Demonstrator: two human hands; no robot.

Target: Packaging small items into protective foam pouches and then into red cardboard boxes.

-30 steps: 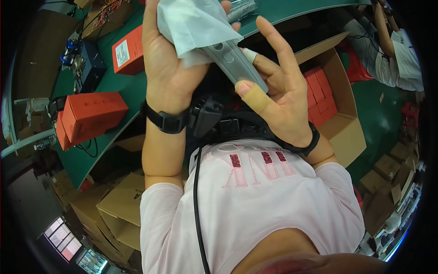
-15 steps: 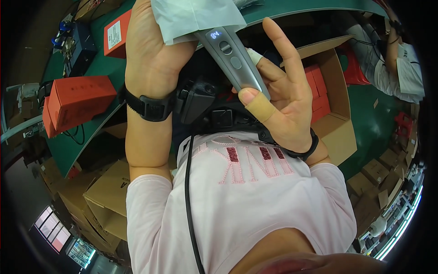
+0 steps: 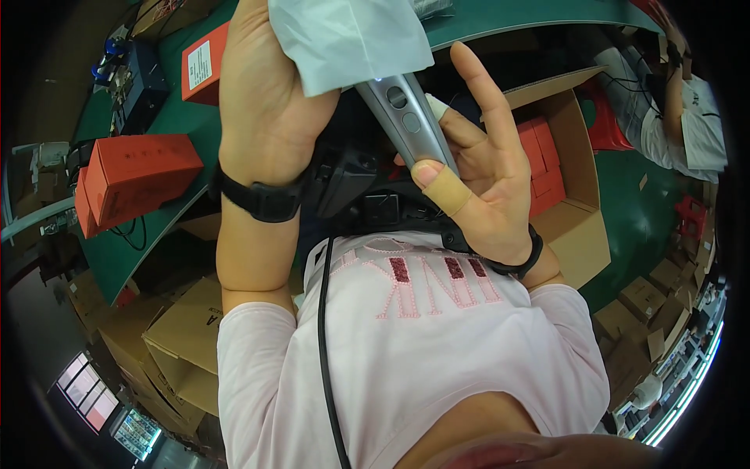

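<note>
A slim grey handheld device with two round controls slants across the upper middle. My right hand grips its lower end between the thumb, which wears a tan bandage, and the fingers behind. Its index finger stands out straight, and another finger has a pale wrap. Over the device's upper end lies a thin white pouch, covering most of the lit display. My left hand supports the pouch from its left side; its fingertips are hidden behind the pouch and past the top edge.
Red-orange boxes stand on the green table at left, near a dark blue apparatus. An open carton at right holds several red boxes. Beyond it are a red stool and another person's arm. Cartons lie lower left.
The white pouch has slid further down over the device, and its lit display is now almost covered. My left hand has shifted slightly down and right with the pouch.
</note>
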